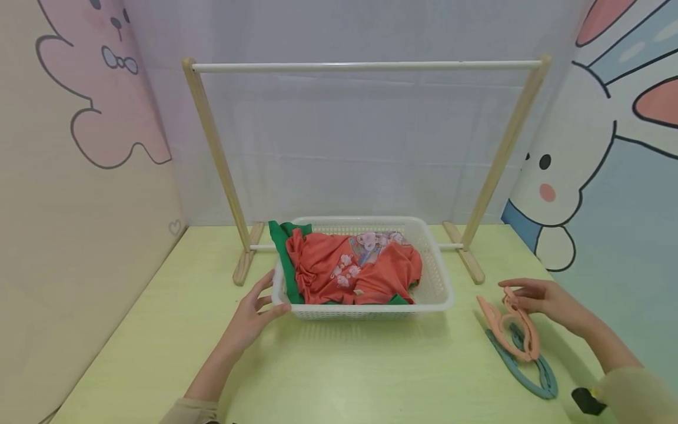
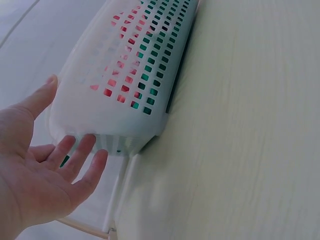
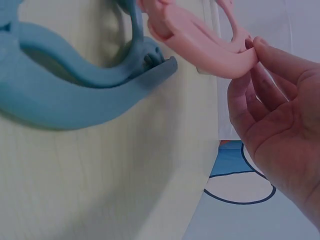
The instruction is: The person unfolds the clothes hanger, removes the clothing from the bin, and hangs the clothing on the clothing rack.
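A white plastic basket (image 1: 442, 288) holds a crumpled orange-red garment (image 1: 323, 259) with printed pictures and a green cloth (image 1: 288, 277). My left hand (image 1: 249, 321) touches the basket's left front corner, fingers spread along its end wall; in the left wrist view the thumb (image 2: 45, 97) lies near the rim. At the right, my right hand (image 1: 548, 300) pinches one end of a peach-pink folding clothes hanger (image 1: 527, 335), tilted up off the table. Under it lies a teal folding hanger (image 1: 548, 383), large in the right wrist view.
Behind the basket stands a wooden rack with a white top bar (image 1: 365, 67), its feet (image 1: 464, 259) on either side. The table (image 1: 344, 371) is pale yellow-green. Cartoon-printed walls border it left and right. A small black object (image 1: 588, 401) is near the right sleeve.
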The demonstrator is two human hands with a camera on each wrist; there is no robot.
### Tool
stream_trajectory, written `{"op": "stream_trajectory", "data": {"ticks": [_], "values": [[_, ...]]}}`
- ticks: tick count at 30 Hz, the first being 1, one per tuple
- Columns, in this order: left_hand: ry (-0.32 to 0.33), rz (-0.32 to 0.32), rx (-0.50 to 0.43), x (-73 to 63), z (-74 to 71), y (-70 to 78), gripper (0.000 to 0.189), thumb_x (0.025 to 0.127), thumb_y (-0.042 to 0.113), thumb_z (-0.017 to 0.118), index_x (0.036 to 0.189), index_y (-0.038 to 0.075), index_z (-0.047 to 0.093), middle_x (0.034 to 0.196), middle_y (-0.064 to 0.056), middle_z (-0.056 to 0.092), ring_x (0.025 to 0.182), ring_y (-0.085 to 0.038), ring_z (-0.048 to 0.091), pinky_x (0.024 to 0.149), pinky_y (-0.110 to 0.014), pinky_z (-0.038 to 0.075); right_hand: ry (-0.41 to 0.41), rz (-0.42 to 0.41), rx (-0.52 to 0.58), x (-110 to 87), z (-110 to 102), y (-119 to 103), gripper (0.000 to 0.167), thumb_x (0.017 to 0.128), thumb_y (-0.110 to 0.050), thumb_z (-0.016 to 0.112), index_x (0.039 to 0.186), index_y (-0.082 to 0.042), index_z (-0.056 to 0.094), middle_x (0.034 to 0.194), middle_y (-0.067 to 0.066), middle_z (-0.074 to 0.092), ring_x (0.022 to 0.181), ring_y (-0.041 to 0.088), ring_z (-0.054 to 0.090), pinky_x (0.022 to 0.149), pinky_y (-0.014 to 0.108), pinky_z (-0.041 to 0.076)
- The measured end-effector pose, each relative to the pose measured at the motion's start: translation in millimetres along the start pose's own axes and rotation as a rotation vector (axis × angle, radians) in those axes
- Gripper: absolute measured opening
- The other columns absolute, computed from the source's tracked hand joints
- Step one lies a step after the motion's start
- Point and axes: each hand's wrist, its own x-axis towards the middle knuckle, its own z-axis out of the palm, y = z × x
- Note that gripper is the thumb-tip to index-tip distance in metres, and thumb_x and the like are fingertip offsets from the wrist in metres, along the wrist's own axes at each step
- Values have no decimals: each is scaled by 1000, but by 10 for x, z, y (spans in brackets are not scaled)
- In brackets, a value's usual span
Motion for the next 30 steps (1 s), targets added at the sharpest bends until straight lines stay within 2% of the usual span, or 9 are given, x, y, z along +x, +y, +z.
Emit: {"op": "stream_trajectory", "data": {"ticks": [5, 12, 19, 24, 30], "values": [[7, -11, 6, -13, -11, -6, 84, 90, 26, 73, 157, 29, 23, 155, -8, 34, 135, -31, 50, 99, -29, 50, 43, -38, -33, 30, -12, -59, 42, 101, -9, 53, 143, -4, 50, 113, -22, 69, 101, -5, 66, 76, 21, 57], [7, -14, -5, -32, -39, 4, 84, 90, 26, 73, 158, 29, 23, 156, -8, 33, 136, -32, 49, 96, -22, 50, 122, -33, -62, 89, -19, -122, 41, 100, -9, 56, 140, -2, 52, 108, -20, 71, 95, -2, 68, 73, 20, 56], [2, -8, 10, -31, -19, -8, 83, 91, 25, 72, 158, 28, 23, 156, -9, 34, 137, -33, 48, 103, -34, 48, 254, 6, -129, 118, -21, -228, 41, 99, -16, 60, 140, -10, 56, 105, -23, 71, 91, -6, 68, 71, 17, 54], [-1, 1, 9, -12, 0, -18, 83, 91, 26, 72, 158, 27, 23, 156, -9, 33, 137, -33, 48, 105, -39, 47, 357, -31, -135, 157, -16, -345, 40, 98, -14, 61, 138, -13, 58, 103, -30, 68, 90, -12, 66, 69, 12, 51], [4, -2, 5, -5, 10, -4, 83, 91, 23, 72, 158, 27, 23, 156, -9, 33, 136, -34, 48, 106, -43, 46, 443, -92, -115, 192, 62, -548, 38, 97, -9, 62, 135, -15, 62, 95, -30, 69, 83, -11, 66, 65, 12, 51]]}}
